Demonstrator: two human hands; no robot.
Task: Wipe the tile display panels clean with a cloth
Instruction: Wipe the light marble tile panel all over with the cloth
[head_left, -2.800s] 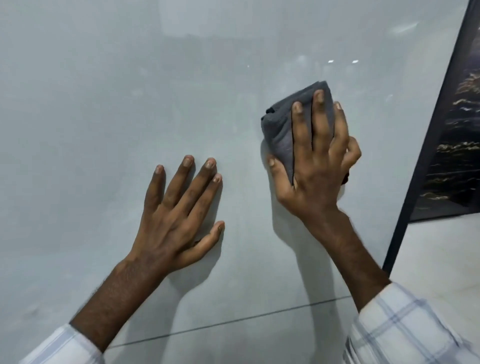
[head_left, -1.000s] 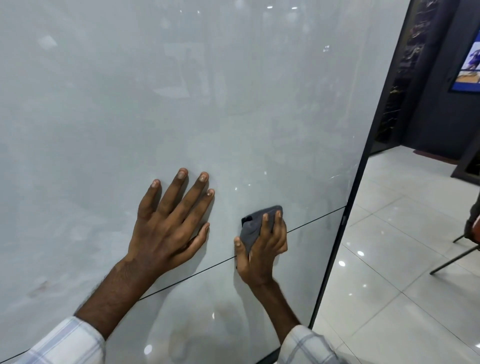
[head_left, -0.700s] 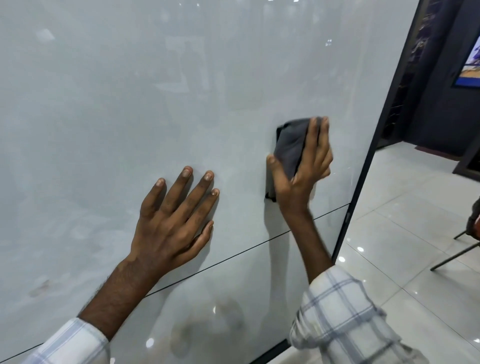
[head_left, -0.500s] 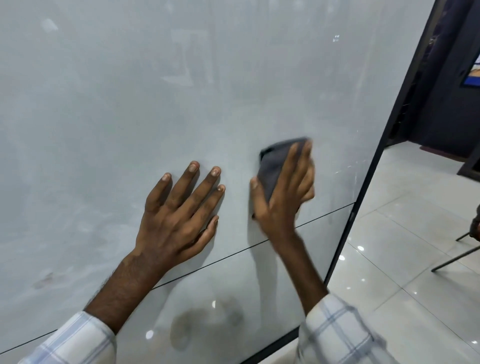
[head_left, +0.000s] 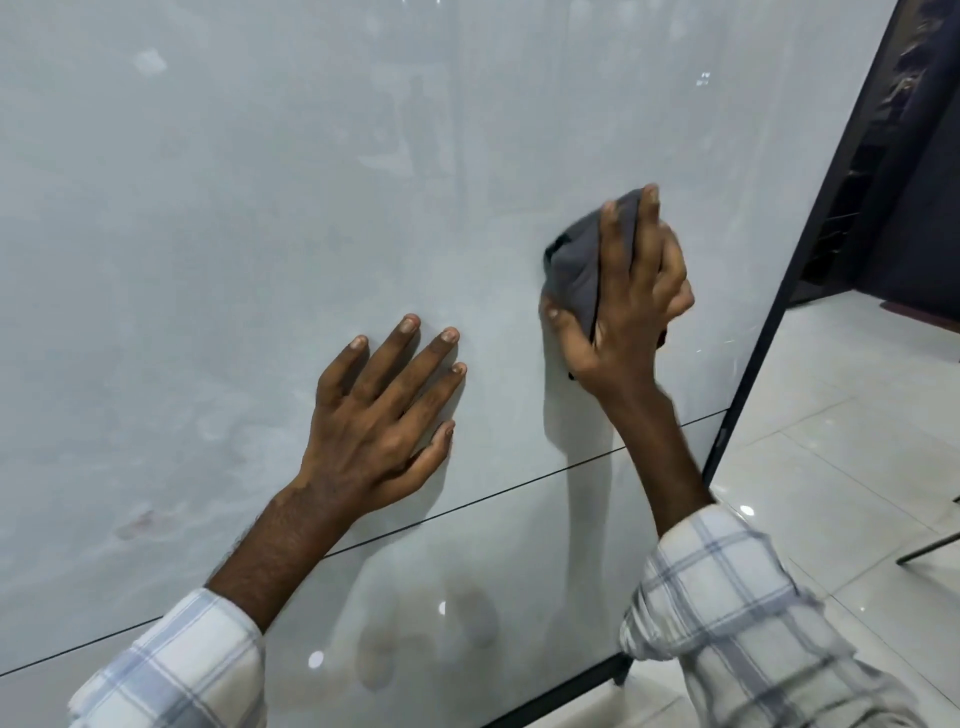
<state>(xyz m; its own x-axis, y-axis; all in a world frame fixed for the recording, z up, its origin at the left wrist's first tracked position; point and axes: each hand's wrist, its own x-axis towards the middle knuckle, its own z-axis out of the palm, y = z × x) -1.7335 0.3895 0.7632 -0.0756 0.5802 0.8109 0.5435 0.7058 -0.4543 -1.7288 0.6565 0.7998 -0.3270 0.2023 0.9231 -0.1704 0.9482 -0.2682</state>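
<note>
Checked sleeves (head_left: 176, 670) at the bottom edge, both forearms reaching up onto the tile display panel (head_left: 234, 208). Left hand (head_left: 379, 421) lies flat on the pale glossy face, fingers spread and straight, holding nothing — palm just above the thin dark joint line (head_left: 493, 496) that runs across the panel. Right hand (head_left: 623, 306) is higher and to the right, fingers closed over the grey cloth (head_left: 576, 270), pressing it against the panel; thumb hooks the cloth's lower left edge. Cloth is bunched, showing mostly left of the fingers. Faint smudges on the panel's left half. Black frame (head_left: 779, 306) bounds the panel on the right — beyond it, glossy floor tiles (head_left: 831, 415) and a dark display area, detail unclear.
</note>
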